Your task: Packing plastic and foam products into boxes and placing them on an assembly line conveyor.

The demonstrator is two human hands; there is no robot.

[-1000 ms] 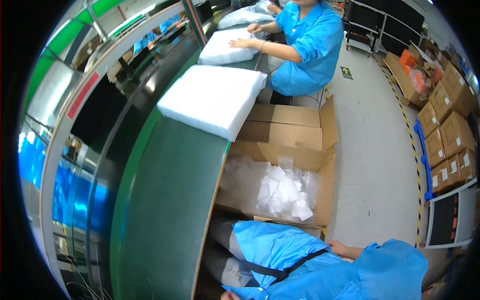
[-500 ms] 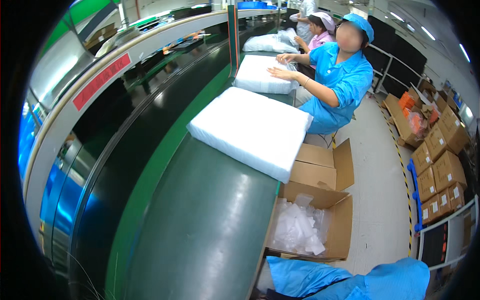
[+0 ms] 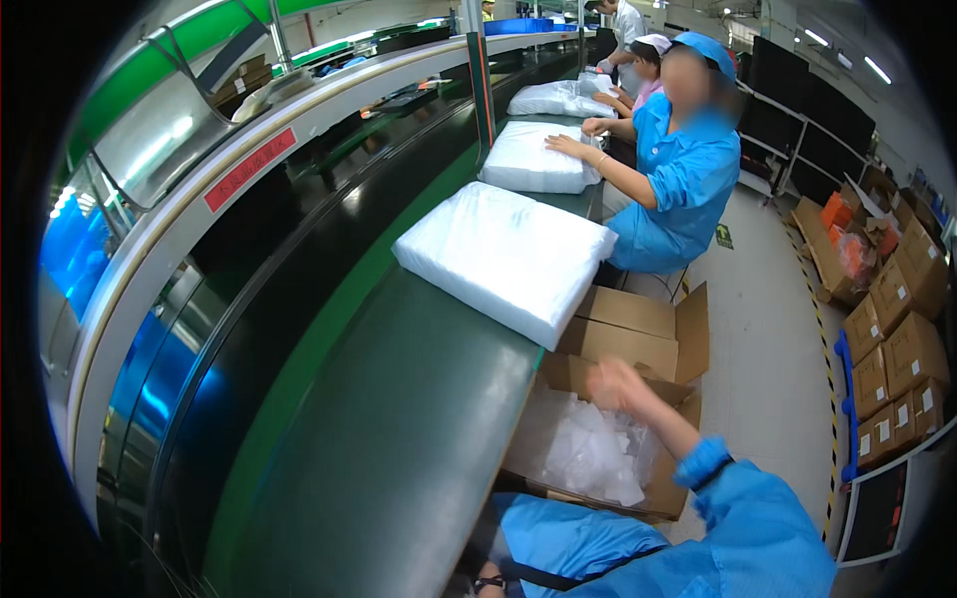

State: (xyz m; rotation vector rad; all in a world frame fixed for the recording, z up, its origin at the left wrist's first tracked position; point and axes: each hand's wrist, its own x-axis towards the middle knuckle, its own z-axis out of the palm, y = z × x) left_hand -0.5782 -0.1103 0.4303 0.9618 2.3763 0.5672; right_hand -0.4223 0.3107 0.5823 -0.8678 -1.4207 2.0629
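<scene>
A: Starting from the left, what are you seeing?

B: A red sign (image 3: 251, 167) is sitting on a pale rail (image 3: 130, 284) at ten o'clock, and a green conveyor belt (image 3: 379, 448) is stretching down toward seven.

A: And the left hand (image 3: 489, 571)?

B: It is barely showing at six o'clock, beside a dark band (I can't tell whether it is open or holding anything).

A: Where is the nearest package?

B: The flat white-wrapped package (image 3: 503, 261) is lying on the belt just off centre, toward one o'clock. A second wrapped package (image 3: 538, 157) is resting beyond it, also at one.

A: What about five o'clock?

B: An open cardboard carton (image 3: 670, 483) is standing beside the belt, holding crumpled white and clear plastic packing (image 3: 590, 448).

A: And the right hand (image 3: 616, 387)?

B: It is hovering over that carton at four o'clock, fingers seemingly curling inward; blur is hiding how closed it is and whether it is gripping anything.

A: Further right?

B: A co-worker in blue (image 3: 663, 189) is touching the second package from two o'clock, while stacked brown boxes (image 3: 909, 349) are filling three.
</scene>
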